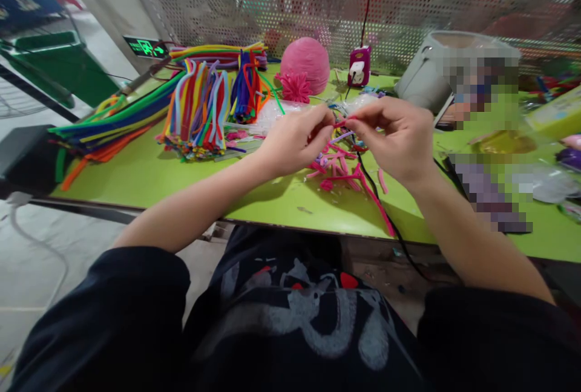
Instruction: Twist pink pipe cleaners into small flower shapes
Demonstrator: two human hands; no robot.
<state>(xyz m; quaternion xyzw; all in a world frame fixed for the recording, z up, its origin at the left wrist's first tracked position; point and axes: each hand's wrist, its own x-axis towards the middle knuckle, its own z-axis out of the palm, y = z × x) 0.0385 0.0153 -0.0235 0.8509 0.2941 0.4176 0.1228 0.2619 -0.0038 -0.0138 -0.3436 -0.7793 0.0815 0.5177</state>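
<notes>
Over the green table [281,207], my left hand [297,141] and my right hand [402,135] face each other, fingers pinched. A short length of dark pink pipe cleaner [342,123] stretches between their fingertips, its ends hidden in the fingers. Just below lie several loose pink pipe cleaner pieces [347,175], some bent and one reaching toward the table's front edge. A thin black cord [373,185] runs past them, under my right hand.
Bundles of colourful pipe cleaners [195,111] stand at the left, with longer ones [113,132] lying beyond. A pink ball of yarn [305,64], a purple power adapter [359,67] and a grey bucket [422,77] stand at the back. Plastic packets [544,181] lie right.
</notes>
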